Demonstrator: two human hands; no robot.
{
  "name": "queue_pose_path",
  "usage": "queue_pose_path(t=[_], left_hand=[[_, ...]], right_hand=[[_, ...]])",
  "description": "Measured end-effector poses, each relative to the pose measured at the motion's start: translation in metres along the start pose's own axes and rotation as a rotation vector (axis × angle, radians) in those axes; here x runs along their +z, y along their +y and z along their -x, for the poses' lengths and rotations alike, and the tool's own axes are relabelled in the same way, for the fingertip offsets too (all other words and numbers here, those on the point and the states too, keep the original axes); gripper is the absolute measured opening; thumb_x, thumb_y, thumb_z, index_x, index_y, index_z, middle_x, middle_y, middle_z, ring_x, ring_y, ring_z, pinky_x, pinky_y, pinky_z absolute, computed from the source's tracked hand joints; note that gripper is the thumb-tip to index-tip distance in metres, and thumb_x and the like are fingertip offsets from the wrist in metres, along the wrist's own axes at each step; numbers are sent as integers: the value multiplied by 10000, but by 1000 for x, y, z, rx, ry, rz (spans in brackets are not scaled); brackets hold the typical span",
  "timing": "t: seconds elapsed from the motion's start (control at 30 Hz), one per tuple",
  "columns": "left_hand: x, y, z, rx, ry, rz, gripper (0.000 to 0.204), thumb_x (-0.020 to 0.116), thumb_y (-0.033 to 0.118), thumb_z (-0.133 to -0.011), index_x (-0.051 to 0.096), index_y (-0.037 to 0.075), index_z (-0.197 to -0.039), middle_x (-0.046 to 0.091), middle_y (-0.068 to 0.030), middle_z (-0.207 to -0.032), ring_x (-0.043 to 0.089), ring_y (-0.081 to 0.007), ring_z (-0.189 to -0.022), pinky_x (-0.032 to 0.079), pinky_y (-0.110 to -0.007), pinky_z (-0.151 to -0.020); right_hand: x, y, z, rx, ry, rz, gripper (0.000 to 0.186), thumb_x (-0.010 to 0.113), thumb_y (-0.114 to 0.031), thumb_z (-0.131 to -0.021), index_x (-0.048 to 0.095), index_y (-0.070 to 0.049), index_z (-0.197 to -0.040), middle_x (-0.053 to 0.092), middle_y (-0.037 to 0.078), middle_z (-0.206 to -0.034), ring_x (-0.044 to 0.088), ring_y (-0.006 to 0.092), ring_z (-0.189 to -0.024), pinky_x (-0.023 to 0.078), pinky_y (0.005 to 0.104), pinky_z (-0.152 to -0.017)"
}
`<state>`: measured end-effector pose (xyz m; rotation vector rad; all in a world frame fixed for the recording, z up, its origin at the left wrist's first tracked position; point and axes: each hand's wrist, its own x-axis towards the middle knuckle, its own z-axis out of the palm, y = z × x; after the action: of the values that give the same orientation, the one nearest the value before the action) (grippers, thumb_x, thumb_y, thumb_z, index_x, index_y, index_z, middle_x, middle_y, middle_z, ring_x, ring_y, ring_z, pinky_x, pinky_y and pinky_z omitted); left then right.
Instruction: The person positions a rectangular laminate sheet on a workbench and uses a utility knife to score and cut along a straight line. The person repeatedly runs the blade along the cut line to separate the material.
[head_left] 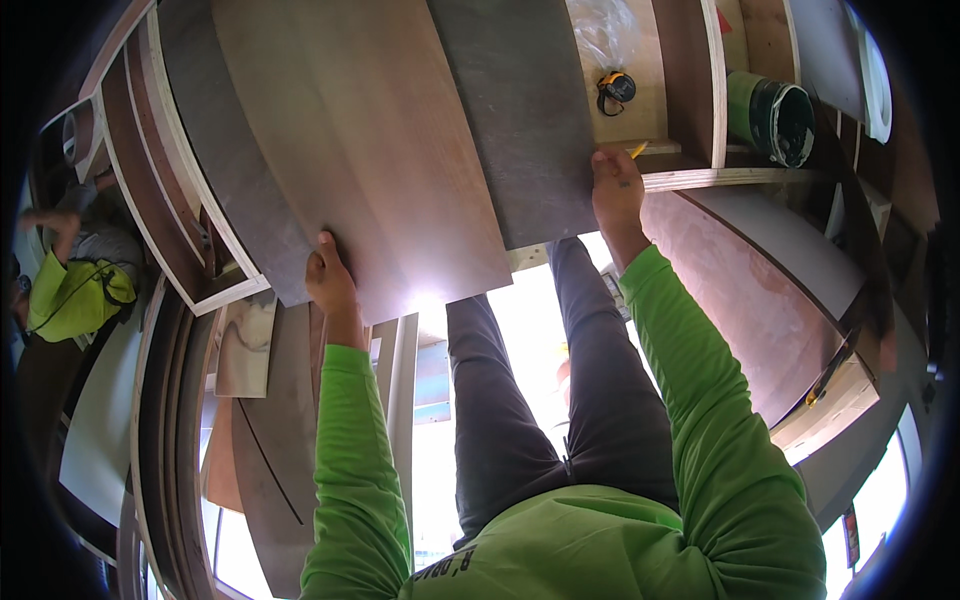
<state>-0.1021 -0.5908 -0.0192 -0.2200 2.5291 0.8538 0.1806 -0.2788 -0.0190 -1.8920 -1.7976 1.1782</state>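
Note:
A brown wood-toned board (350,120) lies over a dark grey sheet (510,110), which shows along both of its sides. My left hand (332,282) grips the near left edge of the brown board, thumb on top and fingers hidden beneath. At the near right corner of the grey sheet, my right hand (618,195) is closed on its edge. A thin yellow pencil (638,150) sticks out beside the right fingers; its other end is hidden by the hand.
Plywood-edged cabinet framing (720,80) surrounds the sheets. A tape measure (616,90) and clear plastic wrap (605,30) lie in a compartment. Right of it, a paint-smeared bucket (782,122) rests on its side. A co-worker in a yellow-green vest (85,295) is at far left.

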Motion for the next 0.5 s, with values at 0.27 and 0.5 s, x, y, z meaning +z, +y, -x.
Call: queue_pose_path(t=[0.27,0.5], left_hand=[[-16,22,3,197,-50,-396,640,548,589,-966,711,-19,-858,701,-241,-836,676,-410,-789,516,-489,-716],[-34,32,-12,367,-192,-619,540,565,541,-979,729,30,-917,693,-182,-802,675,-336,-745,523,-432,-692]], right_hand=[[12,-41,28,-239,-318,-80,220,647,-91,-931,663,-71,-1150,688,124,-1045,667,234,-925,539,340,-798],[59,-92,38,-493,-324,-79,352,653,-66,-902,626,-78,-1252,671,162,-1098,664,320,-971,540,388,-815]])
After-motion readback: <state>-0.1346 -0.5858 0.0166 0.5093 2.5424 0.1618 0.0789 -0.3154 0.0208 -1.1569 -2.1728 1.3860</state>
